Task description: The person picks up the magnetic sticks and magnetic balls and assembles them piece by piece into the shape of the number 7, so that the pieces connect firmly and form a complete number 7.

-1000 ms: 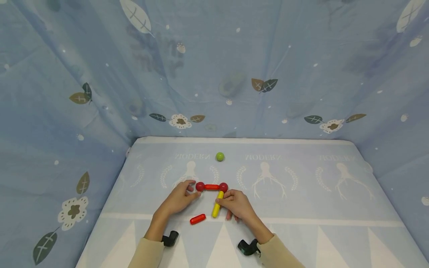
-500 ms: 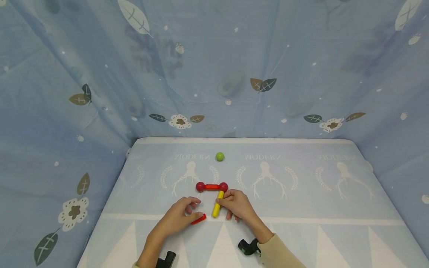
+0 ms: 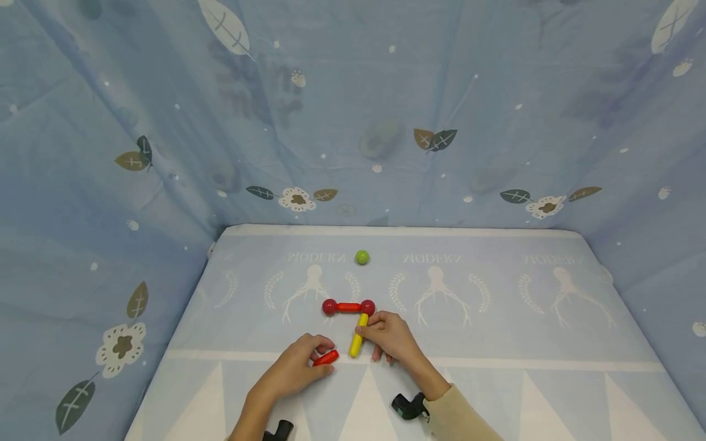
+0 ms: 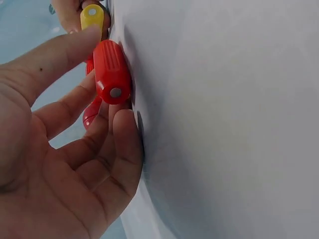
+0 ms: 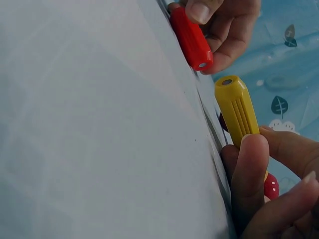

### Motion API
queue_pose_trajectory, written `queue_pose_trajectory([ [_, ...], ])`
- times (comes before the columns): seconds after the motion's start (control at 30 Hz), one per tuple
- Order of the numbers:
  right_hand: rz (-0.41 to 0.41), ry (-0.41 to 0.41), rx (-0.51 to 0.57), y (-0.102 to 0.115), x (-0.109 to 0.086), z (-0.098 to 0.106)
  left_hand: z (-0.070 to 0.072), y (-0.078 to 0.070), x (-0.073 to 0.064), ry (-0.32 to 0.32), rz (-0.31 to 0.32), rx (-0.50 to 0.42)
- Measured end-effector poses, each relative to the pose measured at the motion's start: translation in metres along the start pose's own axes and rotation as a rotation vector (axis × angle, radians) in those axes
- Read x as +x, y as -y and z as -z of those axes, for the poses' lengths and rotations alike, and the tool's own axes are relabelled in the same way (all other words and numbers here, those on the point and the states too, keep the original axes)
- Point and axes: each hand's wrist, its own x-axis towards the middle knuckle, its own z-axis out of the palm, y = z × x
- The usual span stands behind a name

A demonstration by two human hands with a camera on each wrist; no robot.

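My left hand (image 3: 300,364) has its thumb and fingers on either side of a loose red magnetic rod (image 4: 112,72), pinching it close over the table. The rod is ribbed, with a small metal disc in its end. My right hand (image 3: 390,338) pinches a yellow magnetic rod (image 5: 238,109) between thumb and fingers. The yellow rod's far end meets a right red ball (image 3: 368,307). That ball and a left red ball (image 3: 329,307) sit at the two ends of another red rod (image 3: 349,307), forming a straight bar beyond my hands.
A green ball (image 3: 361,257) lies farther back on the patterned tablecloth (image 3: 485,343). Blue leaf-print curtain (image 3: 353,110) rises behind the table's back edge and along the sides. A black wrist device (image 3: 408,406) shows below the right hand.
My left hand has moved from beside the left red ball back toward me, and its fingers have closed around the loose red rod. The right hand and yellow rod have stayed in place.
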Motion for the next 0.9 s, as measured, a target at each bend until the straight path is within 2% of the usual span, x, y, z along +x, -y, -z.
queue_pose_trajectory([
  [0.27,-0.014,0.001,-0.003,0.0013,-0.0003,0.0003,-0.0051,0.0009,0.0047,-0.013,0.028,0.035],
  [0.73,-0.002,0.009,0.006,0.0003,-0.0005,0.0,-0.0069,-0.0001,0.0053,-0.029,0.03,0.043],
  [0.9,0.002,0.009,0.004,0.0009,-0.0006,0.0006,-0.0061,-0.0018,0.0065,-0.023,0.031,0.015],
])
